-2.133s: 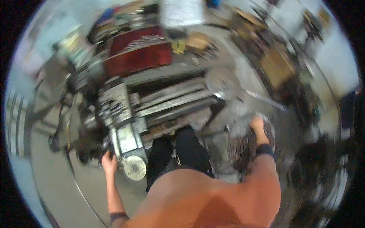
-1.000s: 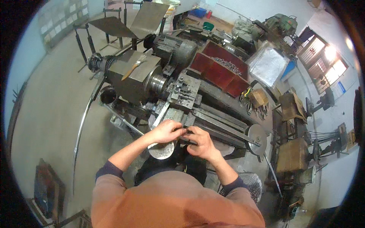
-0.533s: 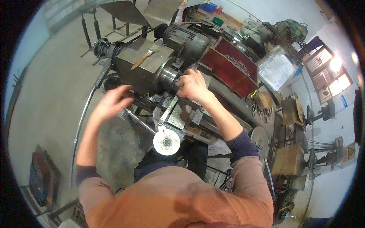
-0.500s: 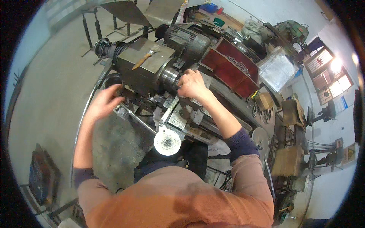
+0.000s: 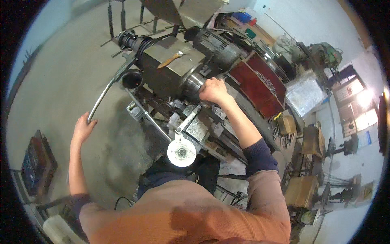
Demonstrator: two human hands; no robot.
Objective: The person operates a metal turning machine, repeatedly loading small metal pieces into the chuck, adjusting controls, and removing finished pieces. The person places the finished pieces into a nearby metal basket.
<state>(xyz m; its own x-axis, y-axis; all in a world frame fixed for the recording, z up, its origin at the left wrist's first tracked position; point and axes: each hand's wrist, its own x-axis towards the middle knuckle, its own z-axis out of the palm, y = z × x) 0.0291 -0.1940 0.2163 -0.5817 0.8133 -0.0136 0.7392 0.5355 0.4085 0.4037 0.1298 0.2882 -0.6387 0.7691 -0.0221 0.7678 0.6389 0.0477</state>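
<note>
My left hand (image 5: pixel 84 128) is wrapped round the long, bent metal lever (image 5: pixel 105 92) that slopes down from the left end of a small lathe. My right hand (image 5: pixel 214 90) is at the shiny round spindle nose (image 5: pixel 194 83), its fingers bent together at the front. Whatever those fingers pinch is hidden behind the hand. Below it lies the greasy cross slide (image 5: pixel 196 131) with a flat metal arm (image 5: pixel 189 119). A white round disc (image 5: pixel 181 153) sits at the near end, in front of my body.
A wooden-handled brush (image 5: pixel 170 60) lies on the headstock cover (image 5: pixel 164 51), with a motor (image 5: pixel 219 46) behind. Right of the spindle stands a dark red tray (image 5: pixel 258 87) holding small metal parts. A silvery covered box (image 5: pixel 305 95) is farther right. A thin rod (image 5: pixel 152 120) runs toward the disc.
My left hand has left the front of the headstock, moved out to the left and closed on the lever. My right hand stays at the spindle. The view has shifted slightly.
</note>
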